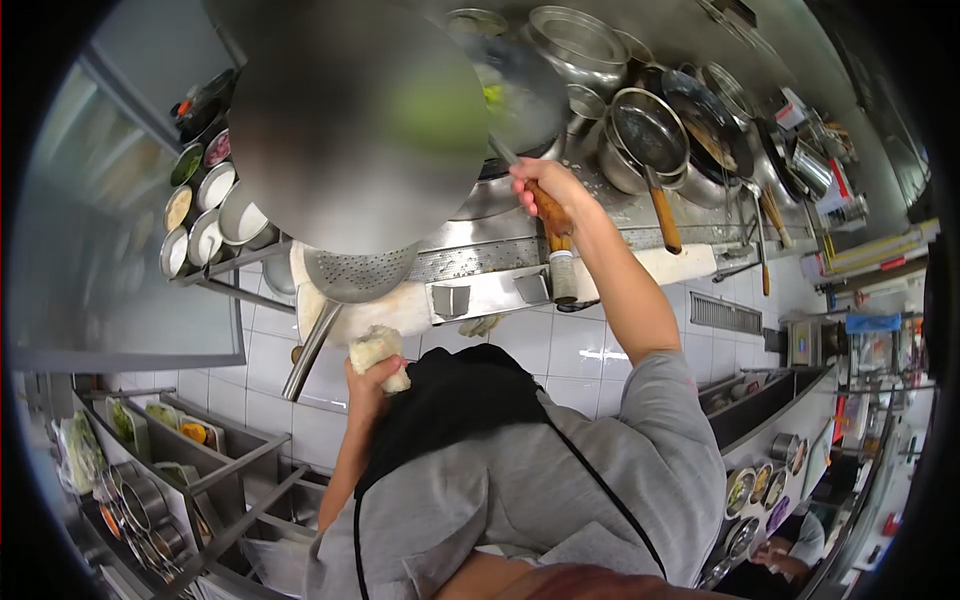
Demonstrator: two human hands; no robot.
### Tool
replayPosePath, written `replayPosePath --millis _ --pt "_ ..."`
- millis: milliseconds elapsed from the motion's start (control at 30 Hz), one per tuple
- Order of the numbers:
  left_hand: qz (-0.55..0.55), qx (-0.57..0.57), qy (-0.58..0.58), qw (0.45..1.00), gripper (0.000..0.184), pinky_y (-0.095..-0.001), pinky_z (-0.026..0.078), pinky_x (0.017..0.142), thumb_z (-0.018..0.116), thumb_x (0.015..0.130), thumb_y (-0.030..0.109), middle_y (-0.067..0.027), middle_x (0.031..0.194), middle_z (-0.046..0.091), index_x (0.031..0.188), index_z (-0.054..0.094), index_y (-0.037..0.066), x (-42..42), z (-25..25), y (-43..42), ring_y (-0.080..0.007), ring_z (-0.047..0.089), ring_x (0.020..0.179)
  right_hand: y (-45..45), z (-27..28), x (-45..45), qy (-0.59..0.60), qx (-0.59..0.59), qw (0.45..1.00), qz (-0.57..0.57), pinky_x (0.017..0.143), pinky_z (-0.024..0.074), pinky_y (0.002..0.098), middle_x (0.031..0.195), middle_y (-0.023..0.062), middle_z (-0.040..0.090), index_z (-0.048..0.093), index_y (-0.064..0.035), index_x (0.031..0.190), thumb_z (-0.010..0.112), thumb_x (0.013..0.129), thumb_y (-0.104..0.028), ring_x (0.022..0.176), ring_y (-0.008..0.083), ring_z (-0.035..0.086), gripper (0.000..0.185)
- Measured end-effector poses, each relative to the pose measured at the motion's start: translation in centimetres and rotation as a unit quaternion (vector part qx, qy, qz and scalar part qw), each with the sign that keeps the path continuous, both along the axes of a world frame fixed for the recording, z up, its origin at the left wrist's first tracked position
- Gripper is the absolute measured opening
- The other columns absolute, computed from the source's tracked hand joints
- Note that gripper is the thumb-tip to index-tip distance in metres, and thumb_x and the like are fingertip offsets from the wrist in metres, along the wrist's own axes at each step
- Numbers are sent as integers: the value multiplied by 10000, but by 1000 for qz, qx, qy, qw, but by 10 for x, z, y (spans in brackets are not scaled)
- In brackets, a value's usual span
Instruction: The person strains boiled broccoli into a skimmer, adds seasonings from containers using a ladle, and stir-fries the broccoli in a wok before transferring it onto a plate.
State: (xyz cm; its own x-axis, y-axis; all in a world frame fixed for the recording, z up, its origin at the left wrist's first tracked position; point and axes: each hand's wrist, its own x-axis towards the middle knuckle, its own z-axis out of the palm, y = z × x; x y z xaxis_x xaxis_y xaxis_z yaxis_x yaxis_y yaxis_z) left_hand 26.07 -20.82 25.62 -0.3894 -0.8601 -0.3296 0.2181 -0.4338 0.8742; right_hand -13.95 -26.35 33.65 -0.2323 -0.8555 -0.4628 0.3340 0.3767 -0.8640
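My right hand (548,190) is closed around the wooden handle (550,212) of a utensil. Its metal shaft reaches up and left toward a dark wok (535,95) with something green in it. My left hand (375,385) grips a crumpled whitish cloth (376,354) in front of my body. Close to that hand, a perforated metal strainer (360,272) rests at the counter's front edge, its handle pointing down. A blurred round patch hides much of the upper left of the stove.
Seasoning bowls (215,186) stand at the left. Pans with wooden handles (650,135) and stacked metal pots (575,45) sit at the back and right. Ingredient trays (185,430) are at the lower left. Another person (790,555) is at the lower right.
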Motion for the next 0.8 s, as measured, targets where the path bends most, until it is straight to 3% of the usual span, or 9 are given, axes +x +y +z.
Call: replayPosePath --millis 67,167,267,400,467,533,600,700,800 --pt "10 -6 10 1000 372 -314 517 586 714 668 108 -121 783 645 980 608 -66 -2 -9 -2 -202 637 653 29 15 5 90 41 995 -10 349 424 246 634 0 539 570 -47 1032 598 909 -124 425 79 504 148" --pt "-17 2 17 1000 398 -320 524 586 712 663 102 -129 789 641 998 593 -76 -11 -16 -4 -217 641 652 65 14 -2 216 28 974 63 375 444 276 657 52 581 496 -17 1355 620 870 -86 459 129 557 505" --pt "-54 19 9 998 407 -325 528 586 716 675 89 -128 787 642 1018 578 -81 -18 -16 -9 -218 643 649 91 11 16 530 26 847 34 520 492 333 718 157 645 449 3 1391 638 829 -94 505 198 593 600" --pt "-90 11 5 996 381 -323 531 597 714 692 58 -123 812 645 1021 575 -75 -30 -19 -15 -212 650 678 130 34 38 430 80 897 -57 628 504 400 722 227 632 437 -21 1406 597 844 -112 591 293 618 592" --pt "-105 11 14 994 361 -318 534 607 718 720 70 -114 821 646 1026 580 -63 -36 -17 -17 -206 655 703 150 -11 30 494 11 860 -124 655 507 382 738 244 633 432 -15 1408 601 843 -120 635 283 631 599" --pt "-127 6 14 992 374 -312 531 606 717 757 96 -108 839 639 1068 566 -46 -43 -18 -19 -198 648 718 170 -47 28 503 -38 844 -185 527 488 315 824 145 663 405 -30 1434 616 838 -63 484 158 541 633" --pt "-132 -2 2 991 419 -304 524 593 710 805 133 -103 866 625 1150 533 -26 -43 -23 -21 -186 629 722 194 -72 31 480 -60 848 -218 472 464 290 814 114 657 392 -24 1441 609 835 -32 475 126 523 644" --pt "-161 -9 -11 987 327 -303 531 622 750 798 153 -85 832 653 1030 602 -25 -48 -9 -25 -169 646 724 215 -86 45 397 -44 882 -249 402 416 260 751 73 630 384 -20 1446 590 834 5 443 89 492 647" --pt "-196 -30 -6 980 335 -301 531 625 750 805 169 -87 839 659 1034 607 -29 -51 -10 -30 -167 643 718 229 -83 60 356 31 891 -278 377 401 264 673 64 595 395 -24 1441 576 839 0 412 81 473 630"
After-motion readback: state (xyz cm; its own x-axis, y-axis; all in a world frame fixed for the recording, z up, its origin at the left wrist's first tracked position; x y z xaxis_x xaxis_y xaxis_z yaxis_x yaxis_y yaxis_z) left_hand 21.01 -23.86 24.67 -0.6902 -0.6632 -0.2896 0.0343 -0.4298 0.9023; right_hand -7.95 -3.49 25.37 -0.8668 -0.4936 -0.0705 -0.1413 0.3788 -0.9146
